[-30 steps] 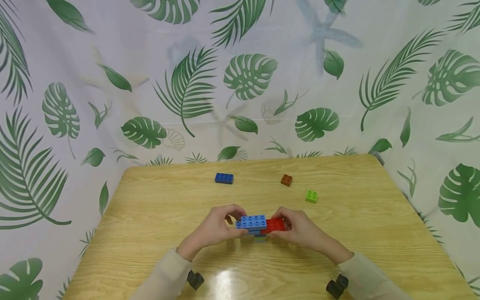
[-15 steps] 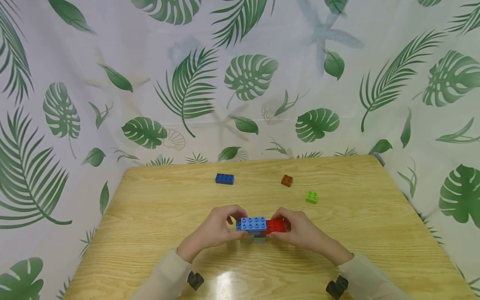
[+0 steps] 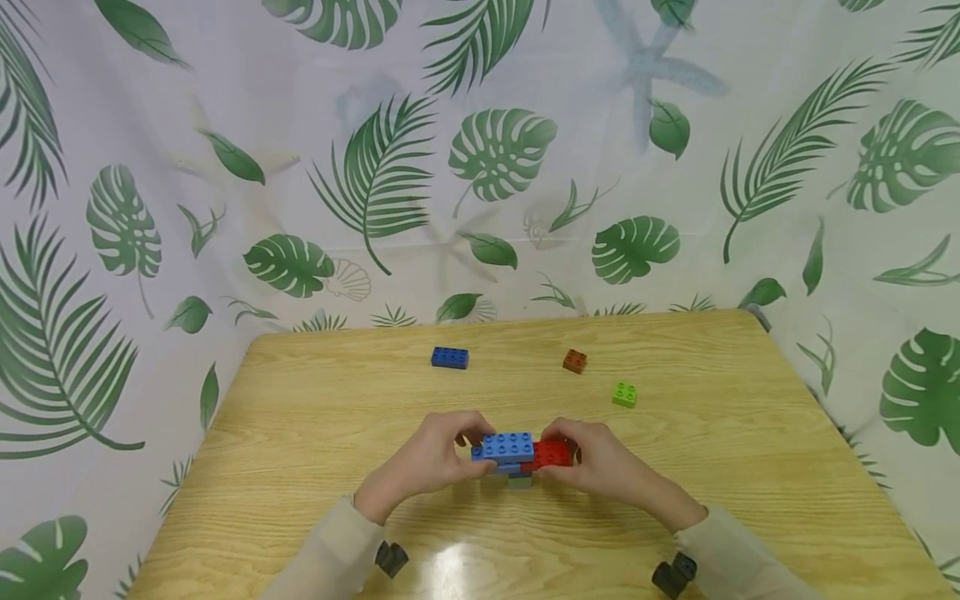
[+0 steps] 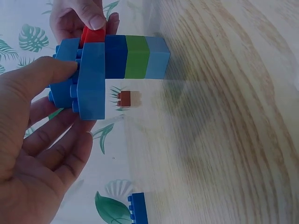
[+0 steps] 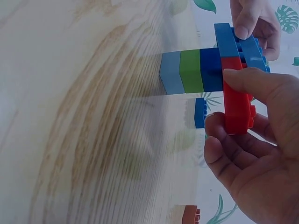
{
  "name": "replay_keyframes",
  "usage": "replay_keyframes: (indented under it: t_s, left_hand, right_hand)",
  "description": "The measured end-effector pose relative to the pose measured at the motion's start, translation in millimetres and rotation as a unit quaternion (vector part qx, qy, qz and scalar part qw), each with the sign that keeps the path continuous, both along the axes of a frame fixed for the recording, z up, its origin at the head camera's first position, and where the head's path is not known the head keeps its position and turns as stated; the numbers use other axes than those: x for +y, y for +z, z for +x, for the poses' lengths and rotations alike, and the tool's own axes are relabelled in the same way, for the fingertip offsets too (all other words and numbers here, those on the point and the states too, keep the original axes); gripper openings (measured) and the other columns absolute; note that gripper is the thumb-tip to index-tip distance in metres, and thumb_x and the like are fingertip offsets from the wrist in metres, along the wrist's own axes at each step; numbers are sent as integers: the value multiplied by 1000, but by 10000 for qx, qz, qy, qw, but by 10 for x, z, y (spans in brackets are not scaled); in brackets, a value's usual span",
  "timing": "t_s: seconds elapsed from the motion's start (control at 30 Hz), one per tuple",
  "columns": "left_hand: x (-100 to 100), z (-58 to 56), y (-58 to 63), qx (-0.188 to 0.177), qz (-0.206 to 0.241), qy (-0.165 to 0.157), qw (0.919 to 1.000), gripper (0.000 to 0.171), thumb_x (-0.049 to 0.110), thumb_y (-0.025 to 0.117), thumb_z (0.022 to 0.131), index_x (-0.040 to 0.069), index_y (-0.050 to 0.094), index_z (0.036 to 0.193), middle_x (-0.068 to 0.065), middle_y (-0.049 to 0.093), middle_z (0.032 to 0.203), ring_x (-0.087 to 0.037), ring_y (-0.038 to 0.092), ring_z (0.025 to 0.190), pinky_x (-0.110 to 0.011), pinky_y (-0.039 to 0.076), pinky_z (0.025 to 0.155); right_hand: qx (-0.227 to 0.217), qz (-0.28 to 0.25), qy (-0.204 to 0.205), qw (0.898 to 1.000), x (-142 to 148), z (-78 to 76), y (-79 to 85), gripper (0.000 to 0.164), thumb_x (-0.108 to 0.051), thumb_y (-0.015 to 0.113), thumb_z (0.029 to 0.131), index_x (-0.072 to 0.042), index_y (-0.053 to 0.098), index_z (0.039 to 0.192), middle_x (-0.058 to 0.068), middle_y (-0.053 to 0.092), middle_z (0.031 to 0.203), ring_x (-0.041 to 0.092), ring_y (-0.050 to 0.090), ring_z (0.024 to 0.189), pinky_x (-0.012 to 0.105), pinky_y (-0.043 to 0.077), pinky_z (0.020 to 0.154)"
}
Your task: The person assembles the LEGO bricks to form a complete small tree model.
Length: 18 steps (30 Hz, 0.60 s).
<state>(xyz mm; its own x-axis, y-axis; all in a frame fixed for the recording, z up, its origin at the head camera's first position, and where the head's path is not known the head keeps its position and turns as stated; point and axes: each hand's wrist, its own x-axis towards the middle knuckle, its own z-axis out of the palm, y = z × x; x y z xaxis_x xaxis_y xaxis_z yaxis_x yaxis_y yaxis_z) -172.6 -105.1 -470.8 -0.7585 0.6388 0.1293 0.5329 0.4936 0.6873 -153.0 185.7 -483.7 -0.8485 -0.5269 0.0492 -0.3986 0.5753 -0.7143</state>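
A small column of a light blue brick [image 4: 158, 58], a green brick [image 4: 137, 57] and a dark blue brick [image 4: 116, 57] stands upright on the table. Across its top, a lower blue brick [image 4: 92, 88] juts left and a red brick [image 3: 553, 452] juts right. Over both sits an upper blue brick [image 3: 507, 448], its studs facing up. My left hand [image 3: 435, 454] grips the blue bricks at the left end, thumb on the near side, fingers behind. From the right, my right hand [image 3: 600, 457] pinches the red brick between thumb and fingers.
Beyond the hands, a loose dark blue brick [image 3: 450, 357] lies toward the table's back edge. Farther right are a brown brick [image 3: 574, 361] and a lime green brick [image 3: 624, 395]. A leaf-patterned curtain [image 3: 420, 292] hangs behind the wooden table [image 3: 315, 383].
The built bricks shift and tilt very slightly between the hands. Both hands keep the same hold, and the loose bricks stay where they were.
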Motion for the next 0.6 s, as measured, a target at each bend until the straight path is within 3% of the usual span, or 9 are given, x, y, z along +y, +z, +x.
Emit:
replay_keyframes:
  t_s: [0.23, 0.6]
  left_hand:
    - [10, 15, -6, 256, -50, -110, 9996, 32, 19, 86, 88, 14, 73, 117, 2, 76, 107, -9, 66, 94, -41, 60, 84]
    - [-6, 20, -15, 191, 11, -137, 9997, 27, 15, 86, 87, 14, 71, 110, 1, 76, 106, -9, 66, 93, -42, 61, 83]
  right_hand:
    - [-61, 60, -62, 9999, -3, 0, -29, 30, -27, 83, 93, -14, 68, 115, -2, 71, 101, 8, 56, 78, 22, 50, 68]
    - [-176, 78, -110, 9998, -18, -4, -18, 30, -24, 82, 93, -12, 68, 116, -2, 70, 99, 7, 56, 77, 23, 50, 67]
